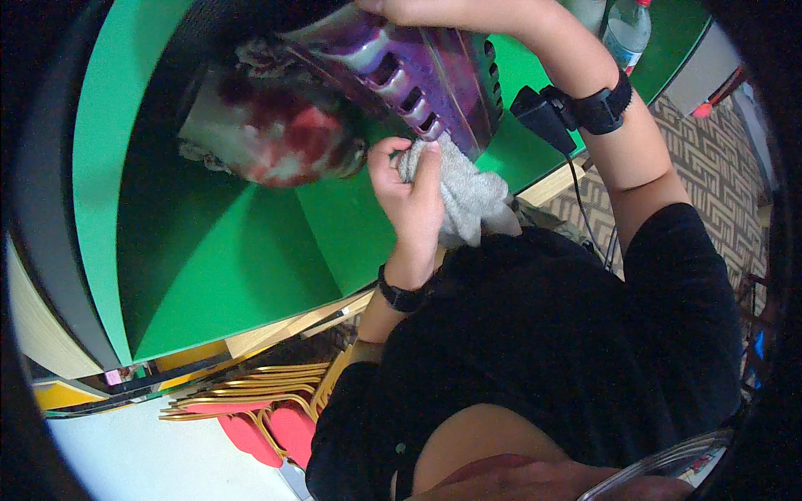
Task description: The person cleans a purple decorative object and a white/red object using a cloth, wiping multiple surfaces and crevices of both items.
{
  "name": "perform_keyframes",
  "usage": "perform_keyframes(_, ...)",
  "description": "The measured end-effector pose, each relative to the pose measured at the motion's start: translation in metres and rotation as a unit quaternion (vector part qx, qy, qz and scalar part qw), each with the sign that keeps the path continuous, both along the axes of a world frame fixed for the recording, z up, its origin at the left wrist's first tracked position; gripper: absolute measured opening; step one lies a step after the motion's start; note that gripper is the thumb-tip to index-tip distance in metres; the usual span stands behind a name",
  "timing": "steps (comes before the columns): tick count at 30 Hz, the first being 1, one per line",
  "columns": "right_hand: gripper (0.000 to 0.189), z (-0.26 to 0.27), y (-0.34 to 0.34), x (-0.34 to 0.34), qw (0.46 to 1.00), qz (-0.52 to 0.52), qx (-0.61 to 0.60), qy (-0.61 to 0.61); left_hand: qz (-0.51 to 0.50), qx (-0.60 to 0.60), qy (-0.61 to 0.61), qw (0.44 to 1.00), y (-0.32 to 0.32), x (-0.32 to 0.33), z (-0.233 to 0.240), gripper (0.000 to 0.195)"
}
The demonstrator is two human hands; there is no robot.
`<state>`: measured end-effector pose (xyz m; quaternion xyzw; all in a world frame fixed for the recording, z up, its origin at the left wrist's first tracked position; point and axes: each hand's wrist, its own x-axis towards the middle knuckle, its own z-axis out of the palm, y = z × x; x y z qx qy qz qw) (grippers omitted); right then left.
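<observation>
A wad of grey cloth is pinched between the thumb and fingers of my left hand, which has a dark band on its wrist. The cloth touches the lower edge of a glossy purple slotted shell, possibly a helmet, standing tilted. My right hand holds the shell's upper edge, its fingers partly cut off by the frame. Left of the shell is a mottled red and pale rounded object. It is blurred, and I cannot tell what it is.
A green tabletop lies below, with a raised green border at left. A plastic bottle stands at the top right. Stacked red chairs are at lower left. A black device with a cable is strapped to my right forearm.
</observation>
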<state>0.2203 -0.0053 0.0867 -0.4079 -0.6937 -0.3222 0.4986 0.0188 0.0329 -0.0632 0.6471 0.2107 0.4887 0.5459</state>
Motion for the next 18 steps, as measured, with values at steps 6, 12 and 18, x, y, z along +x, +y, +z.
perform_keyframes(6, 0.044, 0.002, -0.002, -0.004, 0.998, -0.065, 0.006, -0.02, 0.188, 0.284, 0.058, 0.938, 0.0, 0.003, -0.013, 0.023)
perform_keyframes(12, 0.044, -0.001, -0.005, -0.01, 0.993, -0.113, 0.039, -0.002, 0.19, 0.413, 0.091, 0.886, 0.013, -0.001, -0.016, 0.024)
perform_keyframes(18, 0.045, 0.0, -0.003, -0.007, 0.994, -0.099, 0.047, -0.014, 0.19, 0.41, 0.197, 0.87, 0.012, -0.004, -0.005, 0.024)
